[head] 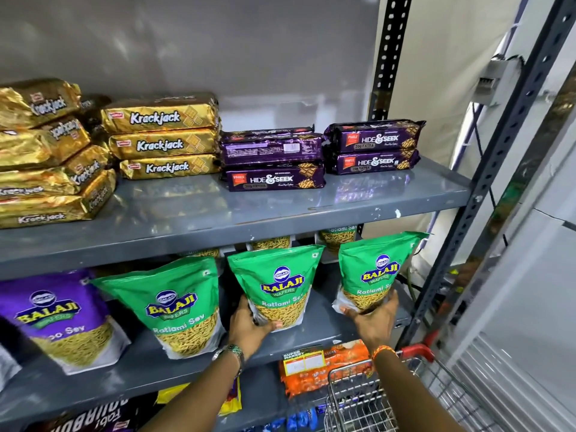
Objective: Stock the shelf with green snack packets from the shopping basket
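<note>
Three green Balaji Ratlami Sev packets stand upright on the middle grey shelf (314,333). My left hand (249,322) grips the bottom of the middle green packet (276,282). My right hand (375,321) holds the bottom of the right green packet (372,272). The left green packet (177,304) stands free beside a purple Balaji packet (59,313). More green packets show behind, partly hidden by the upper shelf. The wire shopping basket (358,397) with a red handle sits at the lower right under my right forearm.
The upper shelf (237,213) carries gold Krackjack packs (162,141) and purple Hide & Seek packs (274,163). A slotted metal upright (495,163) bounds the shelf on the right. Orange biscuit packs (324,366) lie on the lower shelf.
</note>
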Tool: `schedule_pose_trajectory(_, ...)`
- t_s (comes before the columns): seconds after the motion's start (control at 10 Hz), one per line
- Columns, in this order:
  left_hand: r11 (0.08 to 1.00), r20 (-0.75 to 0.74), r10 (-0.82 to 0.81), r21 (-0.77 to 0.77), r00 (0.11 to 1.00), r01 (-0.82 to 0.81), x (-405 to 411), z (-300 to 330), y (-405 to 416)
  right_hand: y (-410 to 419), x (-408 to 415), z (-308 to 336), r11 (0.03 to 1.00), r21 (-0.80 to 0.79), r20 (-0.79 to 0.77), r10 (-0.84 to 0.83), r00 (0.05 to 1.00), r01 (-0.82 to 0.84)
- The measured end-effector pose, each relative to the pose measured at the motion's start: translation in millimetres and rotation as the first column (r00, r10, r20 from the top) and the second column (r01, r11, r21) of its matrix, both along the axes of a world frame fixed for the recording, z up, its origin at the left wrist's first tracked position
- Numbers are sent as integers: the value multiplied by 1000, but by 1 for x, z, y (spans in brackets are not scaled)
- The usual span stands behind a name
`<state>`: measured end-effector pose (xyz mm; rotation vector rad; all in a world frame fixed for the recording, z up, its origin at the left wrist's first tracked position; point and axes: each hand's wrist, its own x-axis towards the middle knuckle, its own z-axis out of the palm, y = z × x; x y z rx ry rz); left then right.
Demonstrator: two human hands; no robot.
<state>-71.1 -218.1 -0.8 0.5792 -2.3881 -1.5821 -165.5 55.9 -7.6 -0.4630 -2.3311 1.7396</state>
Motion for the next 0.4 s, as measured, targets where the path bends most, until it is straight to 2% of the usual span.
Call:
schedule_pose_trajectory(0.1,1000,-3,3,-10,1000,-3,4,10,6,-4,14,1,1000,21,31,6,1000,-7)
schedule_pose_trajectory(0.4,999,-17,-24,-34,1000,24,0,11,2,-3,62,28,998,6,-26,-63,998,63)
